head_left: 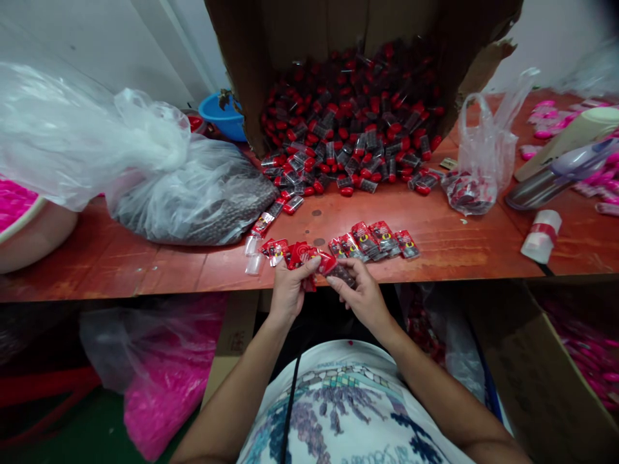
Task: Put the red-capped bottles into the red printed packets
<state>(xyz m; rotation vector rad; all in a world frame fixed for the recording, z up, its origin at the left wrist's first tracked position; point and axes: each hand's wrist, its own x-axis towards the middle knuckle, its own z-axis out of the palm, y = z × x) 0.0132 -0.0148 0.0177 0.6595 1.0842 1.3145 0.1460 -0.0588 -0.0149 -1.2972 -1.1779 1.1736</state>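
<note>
Fingers (312,265) of the left hand (288,293) are pinching the red end of a packet (340,272), while the right hand's (365,295) fingers are pinching its dark end, by the counter's (459,254) front edge. Other packets (366,240) are lying in a row beyond the right hand. Farther back, red-capped tubes (358,143) are lying in and before a box (239,71), and a bag (193,196) of dark beads is resting to their left.

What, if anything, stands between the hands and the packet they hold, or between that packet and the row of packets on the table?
Nothing visible does. The left hand and right hand both touch the held packet. The row of packets lies just beyond the right hand, with no other object visible between.
</note>
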